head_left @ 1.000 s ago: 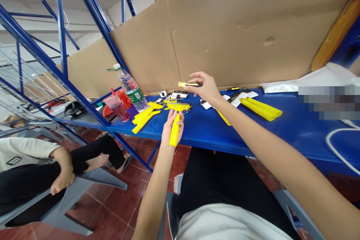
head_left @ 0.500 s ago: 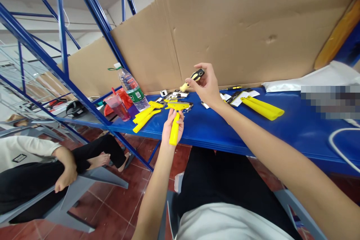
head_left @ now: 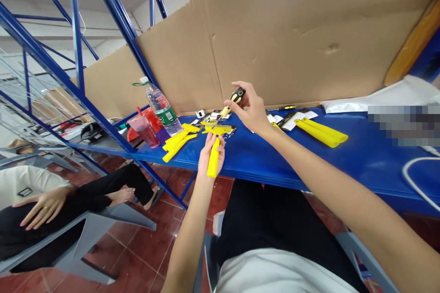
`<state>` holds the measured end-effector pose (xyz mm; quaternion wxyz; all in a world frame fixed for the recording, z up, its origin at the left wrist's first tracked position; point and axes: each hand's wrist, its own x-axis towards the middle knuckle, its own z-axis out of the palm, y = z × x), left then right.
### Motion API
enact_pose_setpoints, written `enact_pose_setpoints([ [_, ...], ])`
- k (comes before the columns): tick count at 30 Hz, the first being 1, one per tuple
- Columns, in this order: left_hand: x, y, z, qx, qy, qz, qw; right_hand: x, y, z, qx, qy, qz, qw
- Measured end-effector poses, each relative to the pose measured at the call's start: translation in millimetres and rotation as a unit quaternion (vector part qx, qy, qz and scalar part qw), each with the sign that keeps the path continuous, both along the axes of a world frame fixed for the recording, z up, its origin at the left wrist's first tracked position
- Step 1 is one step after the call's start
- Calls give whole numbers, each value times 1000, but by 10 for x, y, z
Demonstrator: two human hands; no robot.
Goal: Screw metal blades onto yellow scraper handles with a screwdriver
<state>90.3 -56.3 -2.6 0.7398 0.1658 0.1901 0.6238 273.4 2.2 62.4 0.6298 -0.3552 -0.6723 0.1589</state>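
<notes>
My left hand point(head_left: 208, 153) is closed around the yellow handle of a scraper point(head_left: 213, 158), whose wide head with a dark edge points away from me. In my right hand point(head_left: 252, 110) is a screwdriver point(head_left: 236, 96) with a black and cream handle, tilted so its thin shaft slopes down to the scraper's head. Whether the tip sits in a screw is too small to tell. Just left of my left hand, several yellow scraper parts point(head_left: 180, 141) lie on the blue table. Small screws point(head_left: 229, 135) are scattered beside the scraper's head.
A water bottle point(head_left: 165, 112) and a pink cup point(head_left: 144, 130) stand at the left on the blue table point(head_left: 364, 165). Two yellow handles point(head_left: 321, 132) and packaging cards point(head_left: 299, 116) lie to the right. Cardboard point(head_left: 275, 36) rises behind. A seated person point(head_left: 44, 206) is at the left.
My right hand has moved down and left, bringing the screwdriver's shaft to the scraper's head. My left hand stays in place. The seated person's hand has shifted onto the leg.
</notes>
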Motion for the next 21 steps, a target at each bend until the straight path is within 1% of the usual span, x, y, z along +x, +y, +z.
enact_pose_setpoints([
  [7, 1, -1, 3, 1, 9, 3, 1000, 3, -1, -1, 0, -19, -5, 1000],
  [11, 5, -2, 10, -7, 1, 5, 1000, 15, -5, 5, 15, -23, 0, 1000],
  [15, 3, 2, 5, -12, 13, 16, 1000, 32, -25, 9, 6, -46, -5, 999],
  [17, -2, 8, -5, -9, 12, 17, 1000, 34, -47, 13, 10, -50, 9, 999],
  [21, -14, 20, -28, -2, 5, 12, 1000, 4, -96, 18, 44, -30, 68, 996],
])
